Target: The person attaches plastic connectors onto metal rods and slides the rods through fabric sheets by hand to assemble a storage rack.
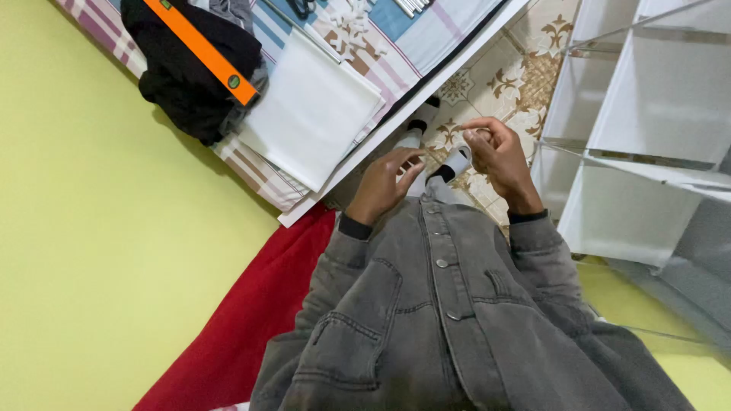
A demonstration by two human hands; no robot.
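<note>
**Small white piece pinched above the tiled floor**

Grey denim jacket (449, 320) filled the foreground, both sleeves reaching forward. Past the cuff, the right hand (499, 156) was clenched, fingertips pinching a small white piece (478, 137); too little of it showed to tell its long axis or which way it pointed. It sat in that grip, above the patterned floor tiles (525, 80) and the person's white socks (457, 161). The left hand (384, 185) hovered just beside, fingers half-curled and holding nothing visible.

Outward, a white panel (312, 114) lay on the striped bed cover (263, 179), near an orange spirit level (204, 47) resting on dark clothing. A white shelf unit (647, 129) stood to the right.

Such a light pinch looked insecure: the piece could slip, drop to the tiles and roll under the bed.
</note>
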